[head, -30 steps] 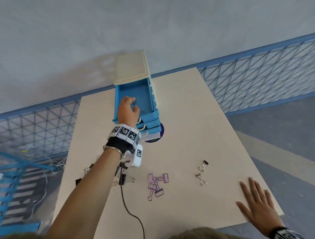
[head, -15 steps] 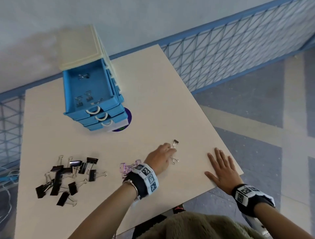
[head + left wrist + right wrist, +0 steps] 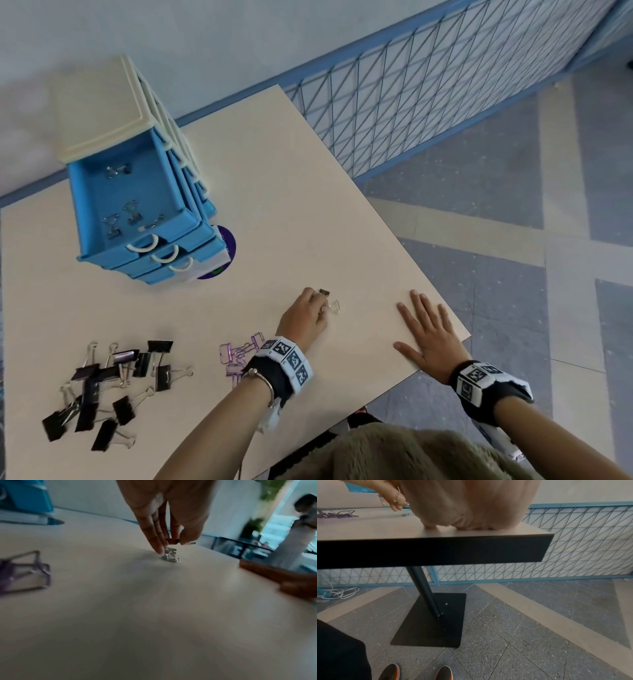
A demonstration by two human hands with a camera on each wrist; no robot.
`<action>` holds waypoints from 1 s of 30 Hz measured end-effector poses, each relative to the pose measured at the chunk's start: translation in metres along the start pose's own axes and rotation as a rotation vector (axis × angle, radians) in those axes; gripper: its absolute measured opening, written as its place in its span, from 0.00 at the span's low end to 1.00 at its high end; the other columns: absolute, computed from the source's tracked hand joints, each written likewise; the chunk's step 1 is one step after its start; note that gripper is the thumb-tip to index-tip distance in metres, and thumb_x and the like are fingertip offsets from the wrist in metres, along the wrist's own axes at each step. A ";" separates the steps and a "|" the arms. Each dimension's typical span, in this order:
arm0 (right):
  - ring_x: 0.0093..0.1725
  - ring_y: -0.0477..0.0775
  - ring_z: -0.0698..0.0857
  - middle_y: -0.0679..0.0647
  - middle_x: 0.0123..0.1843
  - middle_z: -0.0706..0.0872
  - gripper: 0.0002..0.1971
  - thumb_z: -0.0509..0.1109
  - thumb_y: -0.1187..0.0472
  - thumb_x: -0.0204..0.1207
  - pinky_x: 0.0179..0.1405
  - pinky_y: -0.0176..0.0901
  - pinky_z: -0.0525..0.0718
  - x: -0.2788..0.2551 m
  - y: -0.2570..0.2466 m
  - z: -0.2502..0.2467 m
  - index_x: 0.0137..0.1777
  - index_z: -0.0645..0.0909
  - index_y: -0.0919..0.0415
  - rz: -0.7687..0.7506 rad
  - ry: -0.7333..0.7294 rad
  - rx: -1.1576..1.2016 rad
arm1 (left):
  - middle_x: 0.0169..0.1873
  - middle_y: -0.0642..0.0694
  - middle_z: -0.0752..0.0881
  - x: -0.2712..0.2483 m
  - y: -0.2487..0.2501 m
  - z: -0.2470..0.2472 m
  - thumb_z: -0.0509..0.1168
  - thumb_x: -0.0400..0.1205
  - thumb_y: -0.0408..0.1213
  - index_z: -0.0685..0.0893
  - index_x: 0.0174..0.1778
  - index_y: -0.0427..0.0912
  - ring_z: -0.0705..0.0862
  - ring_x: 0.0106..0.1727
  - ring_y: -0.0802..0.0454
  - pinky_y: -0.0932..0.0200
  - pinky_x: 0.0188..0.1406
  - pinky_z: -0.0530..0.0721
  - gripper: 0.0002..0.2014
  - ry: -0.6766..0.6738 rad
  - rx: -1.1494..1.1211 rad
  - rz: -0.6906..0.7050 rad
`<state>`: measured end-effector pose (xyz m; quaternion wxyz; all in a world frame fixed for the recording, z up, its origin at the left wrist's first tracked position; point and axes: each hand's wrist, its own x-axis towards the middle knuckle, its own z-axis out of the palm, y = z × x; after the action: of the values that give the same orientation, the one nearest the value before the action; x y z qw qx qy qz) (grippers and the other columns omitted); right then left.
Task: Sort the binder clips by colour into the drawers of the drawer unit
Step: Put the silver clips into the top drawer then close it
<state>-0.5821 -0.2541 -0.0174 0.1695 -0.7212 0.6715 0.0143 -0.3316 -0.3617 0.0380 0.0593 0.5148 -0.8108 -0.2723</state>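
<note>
The drawer unit [image 3: 113, 113] stands at the table's far left, its top blue drawer [image 3: 137, 205] pulled out with several small silver clips inside. My left hand [image 3: 320, 301] reaches over two small clips in the middle of the table. In the left wrist view its thumb and fingers [image 3: 172, 542] pinch a small dark-bodied clip [image 3: 172, 541] just above the tabletop. A small silver clip [image 3: 170, 557] lies under the fingertips. My right hand [image 3: 428, 332] rests flat and open near the table's right edge.
Several black binder clips [image 3: 102, 387] lie in a heap at the near left. A few purple clips [image 3: 236, 353] sit beside my left wrist. The two lower drawers [image 3: 171, 263] are nearly closed. The table's right edge [image 3: 445, 308] drops to the floor; a blue mesh fence [image 3: 428, 96] stands behind.
My left hand has come back from the open top drawer to the table and taken hold of a small clip. The right hand has stayed flat.
</note>
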 end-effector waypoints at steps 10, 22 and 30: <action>0.80 0.52 0.34 0.51 0.81 0.31 0.36 0.36 0.32 0.77 0.76 0.52 0.33 0.000 0.000 -0.001 0.80 0.43 0.51 0.002 -0.035 -0.022 | 0.60 0.38 0.74 0.024 0.018 0.006 0.63 0.79 0.38 0.74 0.62 0.38 0.74 0.62 0.41 0.49 0.50 0.80 0.16 -0.032 0.021 -0.309; 0.80 0.51 0.34 0.51 0.81 0.30 0.35 0.36 0.32 0.77 0.76 0.52 0.34 -0.001 0.000 -0.003 0.80 0.40 0.49 -0.001 -0.026 -0.013 | 0.25 0.48 0.83 0.028 0.022 -0.003 0.82 0.46 0.37 0.83 0.28 0.45 0.81 0.22 0.53 0.68 0.10 0.62 0.19 -0.212 0.371 -0.210; 0.80 0.50 0.33 0.50 0.81 0.29 0.35 0.35 0.32 0.77 0.76 0.51 0.35 0.000 -0.001 -0.004 0.80 0.38 0.49 -0.004 -0.017 -0.025 | 0.60 0.40 0.75 0.015 0.023 0.002 0.60 0.80 0.41 0.70 0.66 0.43 0.74 0.61 0.41 0.52 0.40 0.79 0.19 -0.150 0.218 -0.164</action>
<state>-0.5817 -0.2548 -0.0134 0.1661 -0.7244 0.6685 0.0283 -0.3578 -0.3670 0.0452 -0.0799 0.5609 -0.7929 -0.2243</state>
